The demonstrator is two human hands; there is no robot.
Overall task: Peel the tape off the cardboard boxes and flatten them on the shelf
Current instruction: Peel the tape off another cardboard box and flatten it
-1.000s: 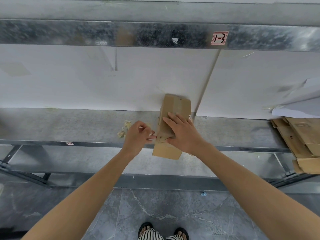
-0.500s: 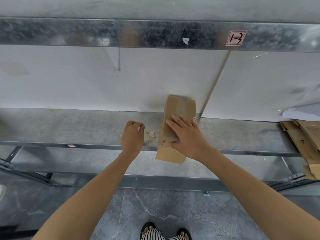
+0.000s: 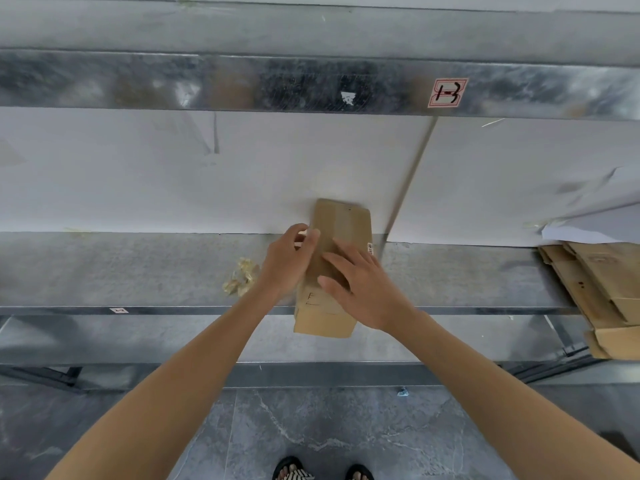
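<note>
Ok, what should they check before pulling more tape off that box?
1. Right hand flat on the cardboard box, steadying it: ok.
2. Left hand grips the box's left edge: ok.
3. Box fully on the shelf: not ok, its near end overhangs the front.
4. Tape strip on top peeled: not ok.
5. Loose tape end found: cannot tell.
6. Crumpled tape wad apart from the box: ok.

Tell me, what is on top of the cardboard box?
The right hand lies flat on the box, and tape runs along its top. The left hand holds its left edge. The hands hide the middle.
</note>
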